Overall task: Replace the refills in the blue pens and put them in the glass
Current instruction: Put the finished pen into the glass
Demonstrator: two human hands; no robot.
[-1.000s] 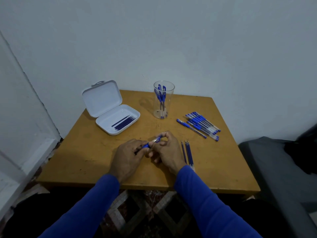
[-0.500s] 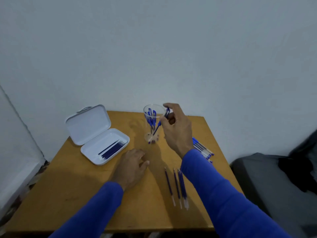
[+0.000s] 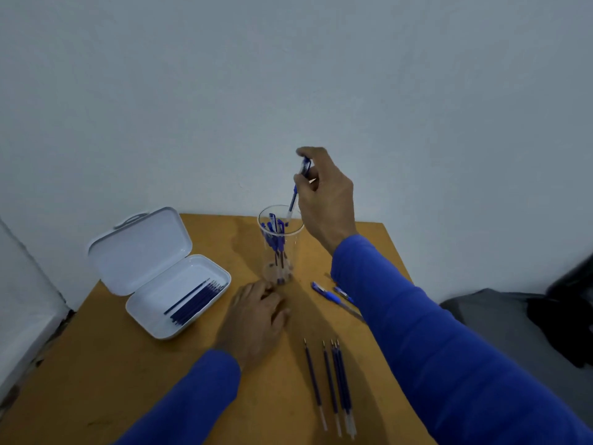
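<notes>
**A pen held over the glass**

The right hand (image 3: 324, 200) is lifted above the bench (image 3: 96, 374), with its arm reaching forward. Its fingers pinch a blue pen (image 3: 296, 187). The pen hangs almost straight down, and its tip is just at the rim of the glass (image 3: 279, 248). More blue pens stand inside the glass. The left hand (image 3: 256, 319) lies flat on the bench near the glass, fingers loose, holding nothing. Loose refills (image 3: 333, 380) lie by the right arm. A white box (image 3: 154, 271) sits open on the left.
</notes>
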